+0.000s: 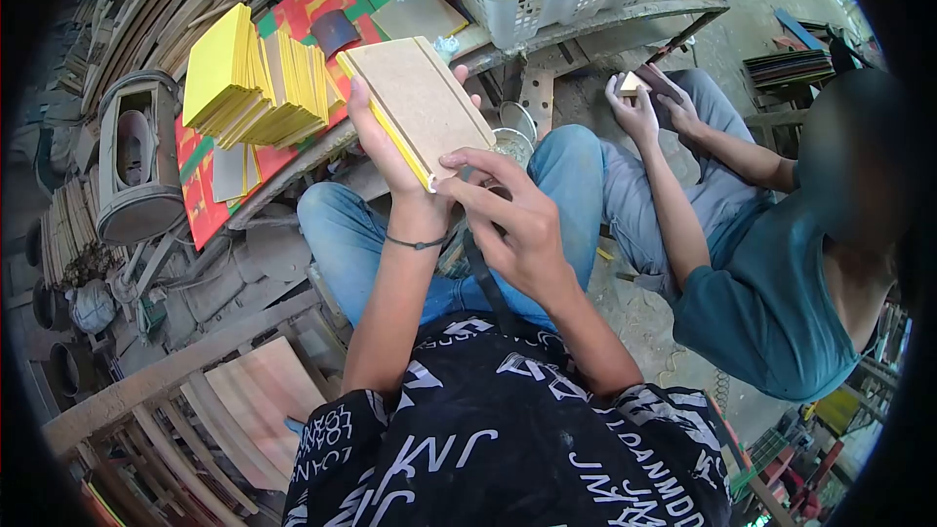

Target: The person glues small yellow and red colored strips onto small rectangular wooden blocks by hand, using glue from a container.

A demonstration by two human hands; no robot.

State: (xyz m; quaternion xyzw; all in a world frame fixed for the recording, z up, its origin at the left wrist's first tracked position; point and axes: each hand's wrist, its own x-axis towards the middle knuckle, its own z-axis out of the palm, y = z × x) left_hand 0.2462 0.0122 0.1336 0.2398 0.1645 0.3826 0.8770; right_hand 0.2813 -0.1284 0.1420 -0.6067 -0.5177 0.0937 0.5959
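A flat brown board (418, 107) with a yellow edge rests in my left hand (383, 141), whose thumb lies along the yellow side and whose fingertips show past the far edge. My right hand (512, 220) is at the board's near corner, its fingers bent against the corner and a small whitish bit between them. Left of the board, stacks of yellow-edged boards (229, 73) stand on the red and green table cover (200, 197). A dark curved block (335, 31) lies behind them.
A white plastic basket (547, 12) of wooden pieces stands on the table's far side. At the right, a seated person in a teal shirt (766, 303) holds small pieces. A bucket (514, 137) is beyond my knees. Wooden slats (185, 371) stand at lower left.
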